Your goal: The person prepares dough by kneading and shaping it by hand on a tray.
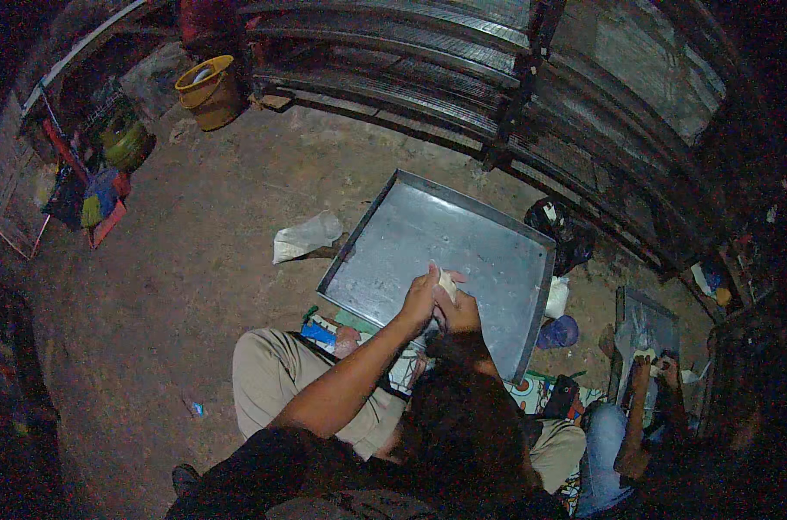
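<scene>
Both of my hands are together over the near part of a large square metal tray point(411, 225). Between them is a small pale lump that looks like dough point(447, 282). My left hand point(421, 295) is closed against its left side, while my right hand point(459, 312) wraps it from the right and below. Fingers cover most of the lump, so its full shape is hidden. A thin film of smears and specks marks the tray floor. The tray rests in front of my crossed legs, with its near edge by a patterned mat point(406, 371).
Left of the tray lies a clear bag with white contents point(307, 238); a black plastic bag point(567, 238) and purple cup point(558, 332) are at its right. A co-worker's hands point(655, 366) work over another tray point(649, 321). Racks point(393, 78) and a yellow bucket point(210, 95) stand behind.
</scene>
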Demonstrator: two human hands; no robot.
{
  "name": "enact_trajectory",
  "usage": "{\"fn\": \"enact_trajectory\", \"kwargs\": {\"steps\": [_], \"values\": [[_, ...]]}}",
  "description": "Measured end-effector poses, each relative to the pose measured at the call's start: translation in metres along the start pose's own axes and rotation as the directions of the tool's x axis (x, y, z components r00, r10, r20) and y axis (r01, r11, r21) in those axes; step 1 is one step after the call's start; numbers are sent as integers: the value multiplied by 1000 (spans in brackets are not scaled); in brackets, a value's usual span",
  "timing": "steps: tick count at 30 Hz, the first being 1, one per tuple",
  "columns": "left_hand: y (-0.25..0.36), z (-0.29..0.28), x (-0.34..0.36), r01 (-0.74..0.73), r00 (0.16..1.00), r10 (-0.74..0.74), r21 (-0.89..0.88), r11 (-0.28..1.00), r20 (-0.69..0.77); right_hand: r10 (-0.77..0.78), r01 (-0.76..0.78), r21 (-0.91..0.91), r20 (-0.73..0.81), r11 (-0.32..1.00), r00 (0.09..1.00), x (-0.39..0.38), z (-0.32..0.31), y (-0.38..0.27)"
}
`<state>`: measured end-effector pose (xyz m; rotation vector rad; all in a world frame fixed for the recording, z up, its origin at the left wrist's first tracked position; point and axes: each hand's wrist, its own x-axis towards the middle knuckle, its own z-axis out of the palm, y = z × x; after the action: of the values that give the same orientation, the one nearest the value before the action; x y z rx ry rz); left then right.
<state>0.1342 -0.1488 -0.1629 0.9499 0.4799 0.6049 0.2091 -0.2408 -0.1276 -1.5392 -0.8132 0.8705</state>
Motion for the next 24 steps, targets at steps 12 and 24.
{"fn": "enact_trajectory", "kwargs": {"steps": [12,24], "values": [[20,9,-8,176,949,-190,80,981,250,-97,42,-359,-139,932,986,8,-38,-13],[0,-7,-3,142,978,-159,-125,982,-137,-121,117,-435,18,893,992,14,-27,12]]}}
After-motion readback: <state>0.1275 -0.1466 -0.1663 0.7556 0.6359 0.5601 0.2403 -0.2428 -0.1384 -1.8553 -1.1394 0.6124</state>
